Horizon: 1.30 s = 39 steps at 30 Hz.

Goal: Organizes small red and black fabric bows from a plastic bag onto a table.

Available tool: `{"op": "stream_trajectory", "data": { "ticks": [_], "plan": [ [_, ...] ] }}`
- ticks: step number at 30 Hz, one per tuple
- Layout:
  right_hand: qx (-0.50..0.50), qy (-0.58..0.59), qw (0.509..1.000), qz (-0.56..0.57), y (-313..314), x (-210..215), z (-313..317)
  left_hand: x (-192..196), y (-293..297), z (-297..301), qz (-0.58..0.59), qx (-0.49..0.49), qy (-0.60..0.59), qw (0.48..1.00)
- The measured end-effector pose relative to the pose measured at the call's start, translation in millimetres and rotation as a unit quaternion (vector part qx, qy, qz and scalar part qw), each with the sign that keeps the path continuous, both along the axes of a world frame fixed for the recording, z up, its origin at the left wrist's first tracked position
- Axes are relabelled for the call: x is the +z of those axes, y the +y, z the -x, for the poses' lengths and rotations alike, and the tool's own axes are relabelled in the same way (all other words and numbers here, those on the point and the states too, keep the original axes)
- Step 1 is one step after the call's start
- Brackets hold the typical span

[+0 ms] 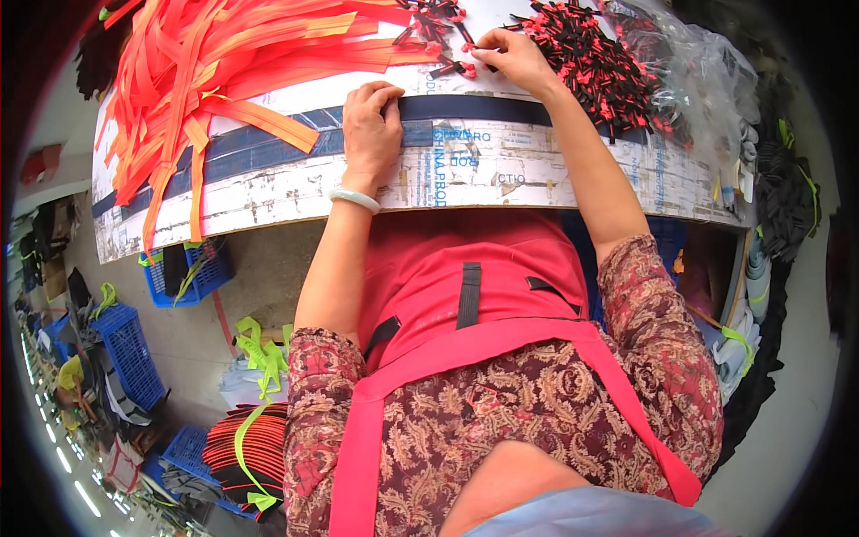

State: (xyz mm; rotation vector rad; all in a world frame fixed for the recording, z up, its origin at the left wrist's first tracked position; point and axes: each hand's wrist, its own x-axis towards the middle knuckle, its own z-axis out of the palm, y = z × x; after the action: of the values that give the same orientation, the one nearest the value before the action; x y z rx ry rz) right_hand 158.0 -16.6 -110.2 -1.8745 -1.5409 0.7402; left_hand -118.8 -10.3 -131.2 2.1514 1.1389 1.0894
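hands at a cluttered table [268, 192], seen from above. the left hand [371, 125] is lying knuckles-up on a dark blue strap [474, 109] that is running across the table, its fingers curled down onto the strap's near edge; whether they are pinching it or only pressing, i cannot tell. the right hand [514, 55] is reaching farther out, its fingertips closing on one small black-and-red clip [467, 46] at the edge of a large heap of the same clips [595, 67]. the clip is looking light, hard and easy to fumble, so a fingertip pinch across its body seems best; the strap is looking soft, flat and limp, best held down flat. a pile of orange straps [233, 54] is sprawling over the table's left part, and a clear plastic bag [707, 72] is sitting beside the clip heap. the table is wearing worn, peeling printed sheeting. blue crates [130, 349] and neon-yellow straps [259, 353] are lying on the grey floor [259, 268] below.
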Motion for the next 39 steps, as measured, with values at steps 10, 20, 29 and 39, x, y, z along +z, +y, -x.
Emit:
{"op": "stream_trajectory", "data": {
  "ticks": [10, 20, 29, 39],
  "plan": [
    [-0.019, -0.148, 0.975, -0.162, -14.7, 0.9, 11.6, -0.2, -0.5, -1.4, -0.001, 0.003, 0.004, 1.0],
    [-0.012, -0.367, 0.921, -0.127, -14.7, -1.1, -8.4, -2.6, 1.0, -0.2, -0.001, 0.0, 0.012, 1.0],
    [-0.051, -0.205, 0.976, -0.042, 31.9, 11.6, 71.1, -1.8, 1.3, 0.4, -0.007, -0.002, -0.013, 1.0],
    [-0.082, -0.263, 0.961, -0.01, -13.1, 14.6, -6.1, -1.2, 1.0, 1.0, -0.007, 0.0, -0.018, 1.0]
  ]
}}
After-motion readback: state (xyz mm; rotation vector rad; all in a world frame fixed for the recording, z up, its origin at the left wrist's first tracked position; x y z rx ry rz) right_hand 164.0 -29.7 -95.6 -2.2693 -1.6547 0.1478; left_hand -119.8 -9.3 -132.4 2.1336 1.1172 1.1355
